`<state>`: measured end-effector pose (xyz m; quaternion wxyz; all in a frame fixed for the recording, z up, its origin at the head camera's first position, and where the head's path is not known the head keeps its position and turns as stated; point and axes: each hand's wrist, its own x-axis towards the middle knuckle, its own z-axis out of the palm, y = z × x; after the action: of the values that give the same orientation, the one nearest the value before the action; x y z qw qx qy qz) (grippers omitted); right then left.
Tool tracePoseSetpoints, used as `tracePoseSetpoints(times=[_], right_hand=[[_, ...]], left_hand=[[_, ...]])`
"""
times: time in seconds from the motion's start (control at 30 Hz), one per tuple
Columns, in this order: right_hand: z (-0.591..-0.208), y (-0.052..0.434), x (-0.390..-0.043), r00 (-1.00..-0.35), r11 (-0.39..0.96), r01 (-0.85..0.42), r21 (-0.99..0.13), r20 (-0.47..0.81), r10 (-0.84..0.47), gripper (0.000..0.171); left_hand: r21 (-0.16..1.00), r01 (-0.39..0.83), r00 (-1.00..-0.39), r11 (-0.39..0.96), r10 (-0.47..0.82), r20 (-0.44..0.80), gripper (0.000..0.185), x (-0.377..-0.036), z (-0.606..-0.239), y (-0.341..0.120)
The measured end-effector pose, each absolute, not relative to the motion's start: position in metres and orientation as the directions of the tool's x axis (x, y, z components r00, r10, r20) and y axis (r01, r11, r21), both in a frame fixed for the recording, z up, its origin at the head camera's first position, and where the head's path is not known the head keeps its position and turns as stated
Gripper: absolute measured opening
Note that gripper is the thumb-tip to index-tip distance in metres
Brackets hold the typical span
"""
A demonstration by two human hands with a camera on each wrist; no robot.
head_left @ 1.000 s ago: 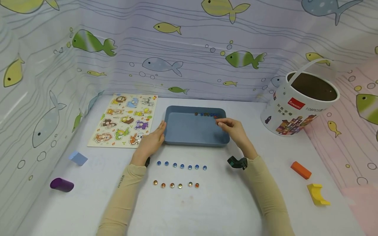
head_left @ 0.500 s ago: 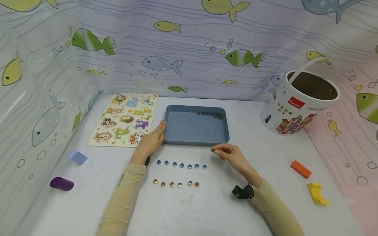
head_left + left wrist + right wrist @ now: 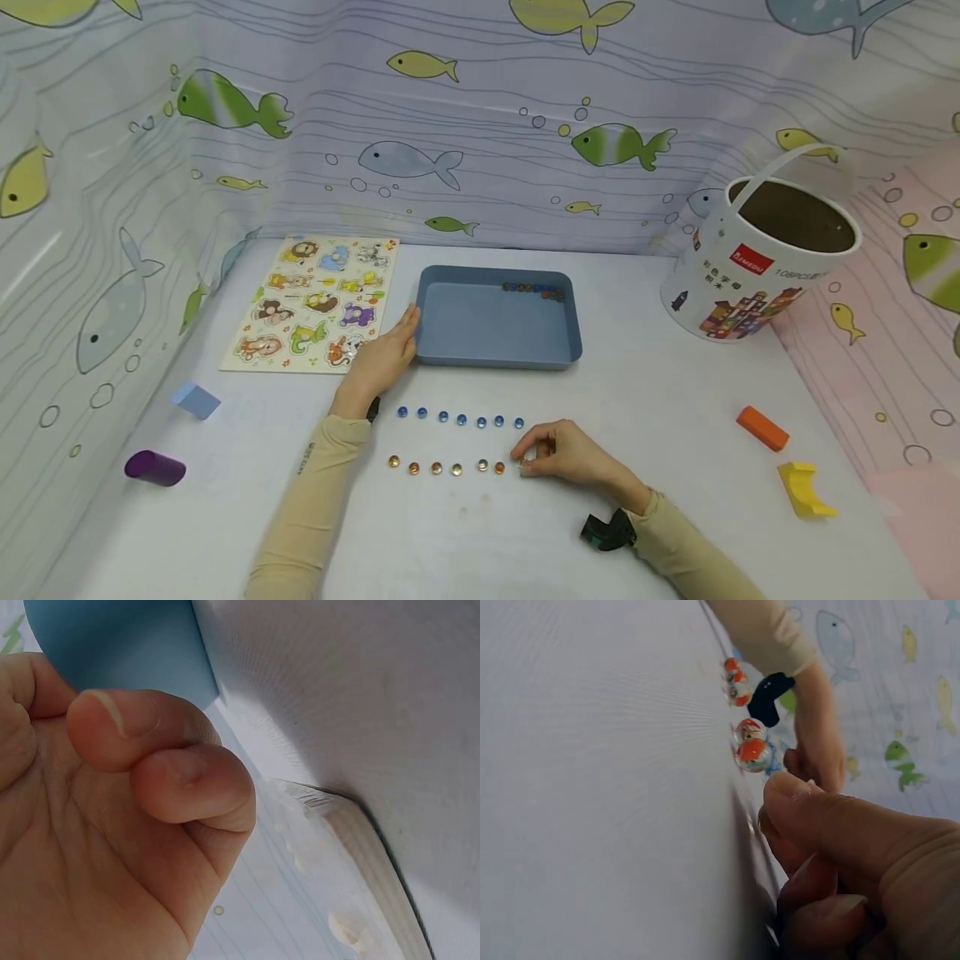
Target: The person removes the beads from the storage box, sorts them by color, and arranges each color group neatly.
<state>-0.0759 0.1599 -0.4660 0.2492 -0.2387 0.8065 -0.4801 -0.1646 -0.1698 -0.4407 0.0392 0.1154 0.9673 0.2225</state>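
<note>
My left hand (image 3: 380, 364) rests against the left side of a blue-grey tray (image 3: 487, 364), fingers along its wall. The left wrist view shows fingertips (image 3: 191, 784) bent toward the palm beside the tray (image 3: 142, 645). On the table my right hand (image 3: 562, 454) pinches a small glass marble (image 3: 522, 465) between thumb and finger, at the right end of a row of orange and yellowish marbles (image 3: 437, 468). The right wrist view mostly hides the pinched marble; clear marbles with orange swirls (image 3: 752, 754) lie just beyond. Blue marbles (image 3: 461, 420) form a row behind.
More marbles (image 3: 551, 292) lie in the tray's far right corner. An animal puzzle board (image 3: 315, 304) is at left, near a light-blue block (image 3: 197, 401) and purple cylinder (image 3: 155, 468). A white bucket (image 3: 750, 267), orange block (image 3: 762, 428) and yellow arch (image 3: 804, 490) are at right.
My right hand has come from the tray's far right corner down to the right end of the nearer row, carrying a marble. The left hand stays at the tray.
</note>
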Motion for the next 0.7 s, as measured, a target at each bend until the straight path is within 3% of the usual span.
tracePoseSetpoints(times=[0.43, 0.7], right_hand=[[-0.451, 0.163, -0.078, -0.772, 0.393, -0.098, -0.914, -0.180, -0.610, 0.015], [-0.410, 0.170, -0.127, -0.859, 0.362, -0.132, -0.923, -0.075, -0.506, 0.024]], left_hand=[[0.445, 0.205, -0.969, 0.872, 0.243, -0.031, 0.055, -0.164, -0.441, -0.167], [0.446, 0.198, -0.971, 0.873, 0.236, -0.030, 0.054, -0.163, -0.439, -0.168]])
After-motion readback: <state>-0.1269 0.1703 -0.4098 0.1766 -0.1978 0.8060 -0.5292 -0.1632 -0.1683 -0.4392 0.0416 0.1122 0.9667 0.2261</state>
